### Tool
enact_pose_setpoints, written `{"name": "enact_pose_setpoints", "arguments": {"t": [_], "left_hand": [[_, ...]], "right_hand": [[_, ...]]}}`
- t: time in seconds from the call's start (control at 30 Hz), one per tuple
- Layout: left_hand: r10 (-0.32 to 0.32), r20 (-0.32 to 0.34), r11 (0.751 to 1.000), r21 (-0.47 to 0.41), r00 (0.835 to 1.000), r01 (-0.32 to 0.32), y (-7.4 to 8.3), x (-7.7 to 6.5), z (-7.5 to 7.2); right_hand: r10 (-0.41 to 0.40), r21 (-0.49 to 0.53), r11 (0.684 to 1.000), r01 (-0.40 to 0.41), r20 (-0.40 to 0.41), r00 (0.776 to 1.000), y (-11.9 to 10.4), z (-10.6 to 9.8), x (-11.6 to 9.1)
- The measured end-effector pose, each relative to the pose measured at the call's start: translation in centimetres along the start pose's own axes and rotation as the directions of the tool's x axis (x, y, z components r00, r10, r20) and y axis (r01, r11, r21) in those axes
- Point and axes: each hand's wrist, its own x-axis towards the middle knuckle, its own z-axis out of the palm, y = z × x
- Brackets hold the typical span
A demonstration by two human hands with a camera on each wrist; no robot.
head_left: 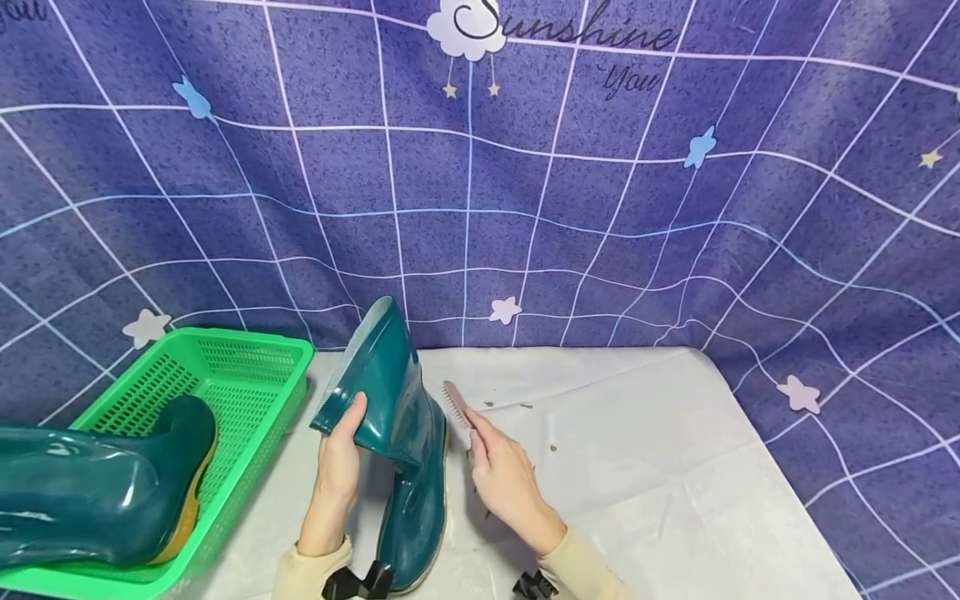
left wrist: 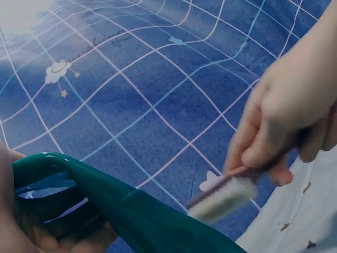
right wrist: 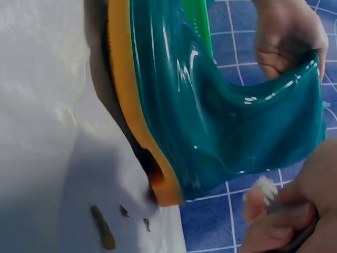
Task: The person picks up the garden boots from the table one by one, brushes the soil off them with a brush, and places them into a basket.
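A glossy dark green rubber boot [head_left: 423,500] with an orange sole [right wrist: 124,79] lies over the white surface, its shaft bent upward. My left hand [head_left: 339,467] grips the shaft near its top rim, thumb on the outer face. In the left wrist view, fingers [left wrist: 92,240] of that hand show below the folded rubber. My right hand [head_left: 506,479] holds a brush [head_left: 455,402] with a pinkish-brown back and pale bristles [left wrist: 226,200]. The bristles face the boot, close beside the heel side of the shaft.
On the left stands a green plastic basket [head_left: 251,450], with another green boot [head_left: 90,492] lying across it. Several small brown bits of dirt [right wrist: 102,229] lie on the white sheet [head_left: 637,483]. Behind hangs a blue-purple gridded cloth [head_left: 510,192] with stars.
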Motion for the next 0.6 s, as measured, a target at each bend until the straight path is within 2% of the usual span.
{"name": "enact_pose_setpoints", "arguments": {"t": [0.07, 0.17, 0.3, 0.37, 0.47, 0.6], "left_hand": [[0.000, -0.003, 1.000, 0.004, 1.000, 0.000, 0.0, 0.0, 0.0], [0.004, -0.012, 1.000, 0.005, 1.000, -0.004, 0.2, 0.0, 0.2], [0.026, -0.043, 0.997, 0.070, 0.999, -0.023, 0.5, -0.2, 0.6], [0.046, -0.041, 0.987, 0.154, 0.998, -0.039, 0.7, -0.5, 0.8], [0.082, 0.010, 0.948, 0.307, 0.997, -0.081, 1.1, -1.0, 1.1], [0.133, 0.098, 0.856, 0.491, 0.986, -0.164, 1.6, -1.8, 1.5]], "right_hand": [[-0.028, 0.011, 1.000, 0.028, 0.058, 0.998, 0.1, 0.1, 0.0], [-0.013, -0.038, 0.999, 0.018, 0.124, 0.992, 0.4, 0.2, 0.0], [0.085, -0.031, 0.996, -0.083, 0.096, 0.992, 0.6, -0.4, 0.3], [0.132, -0.006, 0.991, -0.132, 0.078, 0.988, 0.8, -0.7, 0.5], [0.172, 0.035, 0.984, -0.174, 0.063, 0.983, 1.1, -1.1, 0.9], [0.201, 0.089, 0.975, -0.202, 0.025, 0.979, 1.5, -1.9, 1.4]]}}
